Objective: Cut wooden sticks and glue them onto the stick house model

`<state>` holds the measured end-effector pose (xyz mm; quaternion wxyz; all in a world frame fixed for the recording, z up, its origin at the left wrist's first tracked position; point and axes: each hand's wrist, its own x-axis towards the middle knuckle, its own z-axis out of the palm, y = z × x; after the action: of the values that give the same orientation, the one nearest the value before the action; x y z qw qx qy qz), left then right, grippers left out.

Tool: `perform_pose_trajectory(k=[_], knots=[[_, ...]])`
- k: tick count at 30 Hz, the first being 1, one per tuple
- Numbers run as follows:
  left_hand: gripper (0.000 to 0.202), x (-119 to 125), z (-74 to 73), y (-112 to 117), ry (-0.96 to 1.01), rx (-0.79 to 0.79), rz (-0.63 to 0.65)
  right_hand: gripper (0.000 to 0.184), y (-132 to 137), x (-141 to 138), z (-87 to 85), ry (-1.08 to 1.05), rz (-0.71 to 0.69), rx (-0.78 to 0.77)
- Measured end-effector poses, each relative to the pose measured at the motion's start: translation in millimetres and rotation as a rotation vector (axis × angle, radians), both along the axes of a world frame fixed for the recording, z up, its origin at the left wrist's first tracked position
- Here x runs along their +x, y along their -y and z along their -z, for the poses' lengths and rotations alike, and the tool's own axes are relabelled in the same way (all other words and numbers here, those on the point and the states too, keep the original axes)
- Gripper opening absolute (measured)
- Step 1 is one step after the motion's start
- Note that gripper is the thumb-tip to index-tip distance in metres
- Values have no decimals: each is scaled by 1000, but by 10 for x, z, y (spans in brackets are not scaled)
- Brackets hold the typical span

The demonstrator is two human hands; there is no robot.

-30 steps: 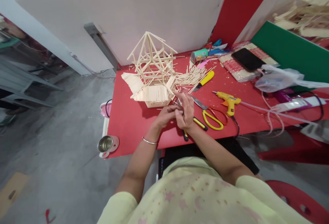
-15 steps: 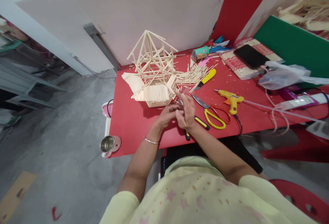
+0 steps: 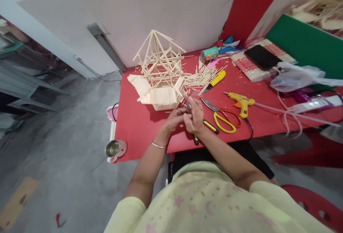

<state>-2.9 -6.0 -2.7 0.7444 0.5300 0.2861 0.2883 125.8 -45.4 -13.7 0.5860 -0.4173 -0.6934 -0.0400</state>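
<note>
Just in front of a model pavilion of thin wooden sticks [image 3: 162,96], my left hand [image 3: 174,119] and my right hand [image 3: 195,114] meet close above the table. The fingers of my left hand are bent in a pinch. My right hand is cupped beside them, its fingers pressed together and its thumb near the left fingertips. Whatever lies between them is too small or hidden to make out. Under my right hand, black-and-yellow handles [image 3: 211,126] stick out, with the rest of that tool covered. Scissors [image 3: 223,122] with yellow and red handles lie to the right.
Loose sticks [image 3: 202,77] and a yellow-handled knife [image 3: 217,79] lie behind my hands. A yellow glue gun [image 3: 242,104] is farther right. Bundled sticks bear a black phone [image 3: 262,57]. On the table's left corner stands a metal mug [image 3: 115,149]. A white wall rises behind.
The view has shifted very slightly. My hands stay together in the same place, with only a tiny movement of the fingers.
</note>
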Motion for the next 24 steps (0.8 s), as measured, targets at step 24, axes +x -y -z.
perform_pose_trajectory(k=[24], knots=[[34,12,46,26,56,14,19,74,16,15,1,-6,-1,15]])
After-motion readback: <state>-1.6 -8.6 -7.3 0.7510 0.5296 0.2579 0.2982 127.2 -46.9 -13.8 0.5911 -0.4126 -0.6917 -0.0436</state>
